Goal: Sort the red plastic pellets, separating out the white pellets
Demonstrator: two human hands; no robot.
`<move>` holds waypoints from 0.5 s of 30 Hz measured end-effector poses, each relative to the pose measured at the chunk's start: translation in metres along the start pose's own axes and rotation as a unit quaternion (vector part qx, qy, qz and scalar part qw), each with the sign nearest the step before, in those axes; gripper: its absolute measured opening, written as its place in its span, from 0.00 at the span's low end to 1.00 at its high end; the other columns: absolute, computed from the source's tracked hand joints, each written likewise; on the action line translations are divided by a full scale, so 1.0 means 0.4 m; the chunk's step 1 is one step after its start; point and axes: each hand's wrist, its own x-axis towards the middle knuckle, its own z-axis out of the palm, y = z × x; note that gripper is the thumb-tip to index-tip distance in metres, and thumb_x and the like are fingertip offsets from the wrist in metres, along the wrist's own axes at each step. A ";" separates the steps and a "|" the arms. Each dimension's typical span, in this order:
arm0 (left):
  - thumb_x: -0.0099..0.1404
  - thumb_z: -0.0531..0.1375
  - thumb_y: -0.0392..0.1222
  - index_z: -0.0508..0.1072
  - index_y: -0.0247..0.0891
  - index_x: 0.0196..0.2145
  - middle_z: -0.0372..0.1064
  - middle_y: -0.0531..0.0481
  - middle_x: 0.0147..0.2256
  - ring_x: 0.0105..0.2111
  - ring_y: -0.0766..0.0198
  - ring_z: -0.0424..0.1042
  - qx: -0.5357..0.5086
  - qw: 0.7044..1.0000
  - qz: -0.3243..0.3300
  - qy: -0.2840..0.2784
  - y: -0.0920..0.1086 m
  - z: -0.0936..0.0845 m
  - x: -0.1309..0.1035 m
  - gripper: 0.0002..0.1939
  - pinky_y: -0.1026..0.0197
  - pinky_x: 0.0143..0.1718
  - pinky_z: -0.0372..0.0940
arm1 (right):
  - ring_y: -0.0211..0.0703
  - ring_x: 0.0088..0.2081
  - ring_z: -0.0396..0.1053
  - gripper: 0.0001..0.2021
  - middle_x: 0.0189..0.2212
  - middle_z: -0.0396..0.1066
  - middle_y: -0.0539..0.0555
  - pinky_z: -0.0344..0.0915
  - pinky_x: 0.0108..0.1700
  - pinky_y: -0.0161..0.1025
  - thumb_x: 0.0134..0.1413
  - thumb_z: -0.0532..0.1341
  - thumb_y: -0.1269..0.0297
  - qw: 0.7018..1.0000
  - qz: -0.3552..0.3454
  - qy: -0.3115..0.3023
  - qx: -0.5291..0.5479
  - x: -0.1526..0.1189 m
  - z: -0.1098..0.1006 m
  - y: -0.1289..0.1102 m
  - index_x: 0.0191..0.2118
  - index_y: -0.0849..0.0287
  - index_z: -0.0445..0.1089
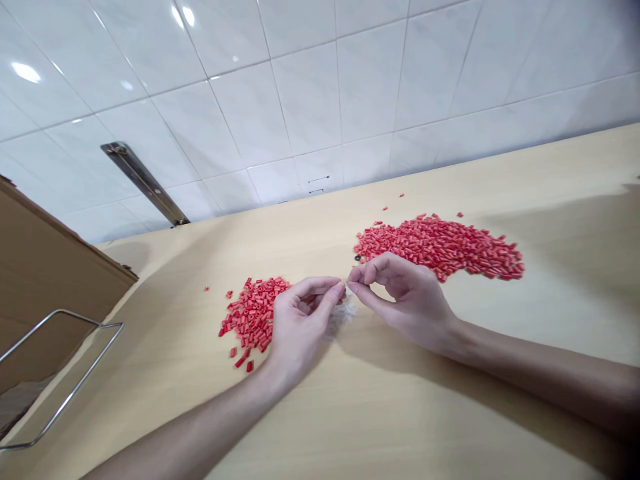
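My left hand (307,320) is pinched shut, thumb against fingers, in the middle of the table. Close to its fingertips, my right hand (400,293) is pinched too, thumb to forefinger. Whatever lies in either pinch is too small or hidden to make out. Left of my left hand spreads a small pile of short red tube pieces (253,317). Behind my right hand lies a larger heap of small red pieces (445,243). Under and between the hands is a whitish, translucent bunch of small bits (343,317), partly covered by my left hand.
A small black ring (357,258) lies at the heap's left edge. Beyond the pale wooden table (425,413) rises a white tiled wall (300,93) with a metal bracket (145,183). At left stand a cardboard box (55,267) and a bent wire frame (70,393).
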 end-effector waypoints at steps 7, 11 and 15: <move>0.56 0.68 0.37 0.80 0.34 0.32 0.79 0.48 0.29 0.30 0.67 0.76 -0.011 1.000 -0.006 0.002 -0.004 -0.002 0.002 0.05 0.68 0.33 0.70 | 0.41 0.34 0.74 0.09 0.31 0.73 0.51 0.72 0.36 0.40 0.53 0.64 0.74 1.000 -0.007 -0.006 0.005 0.001 -0.001 -0.003 0.31 0.56 0.63; 0.56 0.68 0.37 0.80 0.34 0.32 0.79 0.48 0.29 0.30 0.67 0.76 -0.008 1.000 -0.009 0.002 -0.001 -0.002 0.002 0.05 0.69 0.33 0.70 | 0.41 0.34 0.74 0.09 0.30 0.73 0.52 0.71 0.35 0.39 0.52 0.64 0.74 1.000 0.004 -0.008 -0.003 -0.001 -0.003 -0.002 0.30 0.56 0.63; 0.56 0.68 0.37 0.80 0.34 0.32 0.79 0.48 0.29 0.29 0.67 0.75 -0.006 1.000 -0.008 -0.004 -0.002 -0.003 0.004 0.05 0.68 0.33 0.70 | 0.41 0.33 0.73 0.09 0.30 0.73 0.52 0.70 0.35 0.39 0.53 0.64 0.74 1.000 0.009 -0.019 -0.005 -0.003 -0.004 -0.002 0.30 0.56 0.62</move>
